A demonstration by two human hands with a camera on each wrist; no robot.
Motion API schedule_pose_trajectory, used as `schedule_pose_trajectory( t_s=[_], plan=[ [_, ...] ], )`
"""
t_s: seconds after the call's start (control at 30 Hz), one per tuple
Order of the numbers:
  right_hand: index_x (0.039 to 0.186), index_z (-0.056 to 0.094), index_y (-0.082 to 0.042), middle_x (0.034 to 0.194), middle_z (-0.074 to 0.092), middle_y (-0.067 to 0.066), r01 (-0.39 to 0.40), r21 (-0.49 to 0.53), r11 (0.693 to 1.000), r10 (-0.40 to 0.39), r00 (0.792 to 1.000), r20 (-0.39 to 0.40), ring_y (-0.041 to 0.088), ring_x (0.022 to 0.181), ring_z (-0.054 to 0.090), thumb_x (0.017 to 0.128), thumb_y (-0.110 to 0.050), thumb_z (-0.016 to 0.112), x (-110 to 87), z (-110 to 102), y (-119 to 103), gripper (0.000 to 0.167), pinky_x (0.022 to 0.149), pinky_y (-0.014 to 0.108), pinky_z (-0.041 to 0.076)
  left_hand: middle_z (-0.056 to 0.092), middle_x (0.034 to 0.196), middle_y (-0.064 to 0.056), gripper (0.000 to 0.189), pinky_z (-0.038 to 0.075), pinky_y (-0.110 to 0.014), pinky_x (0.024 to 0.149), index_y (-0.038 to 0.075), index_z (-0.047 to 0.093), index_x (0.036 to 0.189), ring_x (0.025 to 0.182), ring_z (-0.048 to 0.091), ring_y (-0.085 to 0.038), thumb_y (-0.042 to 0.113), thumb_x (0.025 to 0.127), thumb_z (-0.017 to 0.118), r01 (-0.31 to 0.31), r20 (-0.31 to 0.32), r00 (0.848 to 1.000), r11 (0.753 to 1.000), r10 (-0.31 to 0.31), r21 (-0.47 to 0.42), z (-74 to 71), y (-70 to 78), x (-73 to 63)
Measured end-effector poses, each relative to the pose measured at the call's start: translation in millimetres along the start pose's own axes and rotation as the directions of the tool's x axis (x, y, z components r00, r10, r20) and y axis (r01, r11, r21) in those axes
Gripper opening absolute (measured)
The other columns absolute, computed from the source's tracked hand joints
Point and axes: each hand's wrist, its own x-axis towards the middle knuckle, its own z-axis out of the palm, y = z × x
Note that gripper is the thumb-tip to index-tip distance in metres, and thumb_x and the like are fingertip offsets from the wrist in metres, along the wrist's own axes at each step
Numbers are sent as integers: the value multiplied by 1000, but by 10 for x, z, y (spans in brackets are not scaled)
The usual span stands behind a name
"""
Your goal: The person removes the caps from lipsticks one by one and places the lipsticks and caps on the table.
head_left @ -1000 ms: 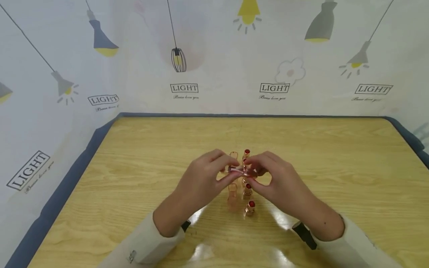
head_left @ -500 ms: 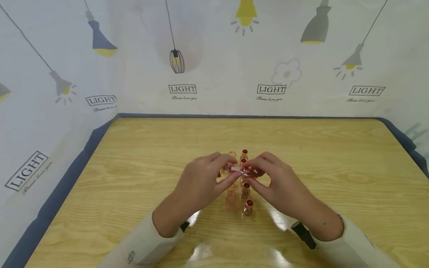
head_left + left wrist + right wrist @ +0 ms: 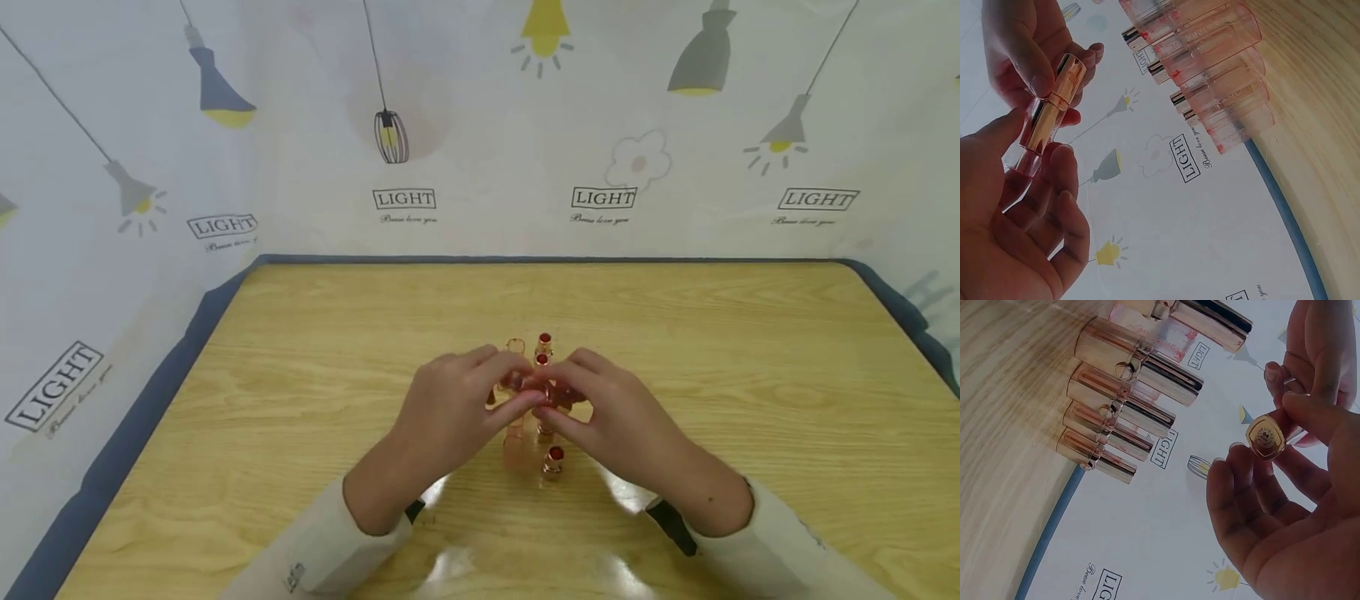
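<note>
Between my hands is a lipstick with a gold tube [image 3: 1044, 125] and a clear pinkish cap [image 3: 1015, 156] around its lower part in the left wrist view. My left hand [image 3: 453, 404] pinches the cap with thumb and fingers. The gold base [image 3: 1070, 76] is pinched by my right hand [image 3: 630, 412]. In the right wrist view the base's patterned end [image 3: 1265, 439] faces the camera. Both hands' fingertips nearly meet above the table, and in the head view they cover most of the lipstick.
Beneath the hands, several uncapped red lipsticks [image 3: 552, 462] stand upright in a line on the wooden table [image 3: 300, 333]. A parallel line of clear pink caps [image 3: 514, 454] stands to their left. A lamp-printed cloth [image 3: 487, 150] hangs behind the table's far edge.
My right hand has moved left, nearer my left hand, and the fingertips now almost touch. The pale gap between lipstick cap and tube no longer shows. The head view has shifted slightly.
</note>
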Motion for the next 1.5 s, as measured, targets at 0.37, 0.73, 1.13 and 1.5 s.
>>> schedule_pose_trajectory(
  t_s=[0.37,0.73,1.13,1.5],
  plan=[
    [106,74,-16,92,62,-7,64,-35,997,-65,998,-20,3,77,60,82,-18,83,22,11,-11,25,67,19,54,72,85,8,24,43,-16,53,19,74,98,59,58,-2,40,86,78,3,-13,1000,1000,-3,-6,-11,-7,-9],
    [109,73,-13,89,61,-7,129,-41,991,-130,991,-26,2,74,56,82,-16,84,22,31,13,30,64,17,51,73,88,6,38,40,-14,51,16,71,112,57,57,-2,44,88,75,73,12,997,997,-73,-8,-26,-8,-21],
    [105,72,-12,84,65,-7,45,-64,997,-42,998,43,7,75,63,84,-21,82,10,37,-7,24,67,20,54,72,83,7,25,39,-13,50,17,70,101,57,54,0,40,91,73,64,-5,998,998,-64,-21,-13,-13,-19],
    [106,72,-15,89,65,-8,174,28,984,-172,981,-85,6,76,61,80,-12,84,-4,53,16,29,67,19,53,72,85,9,26,41,-14,52,17,67,102,58,55,-1,40,91,72,18,20,1000,998,-17,-53,0,15,-16]
  ],
)
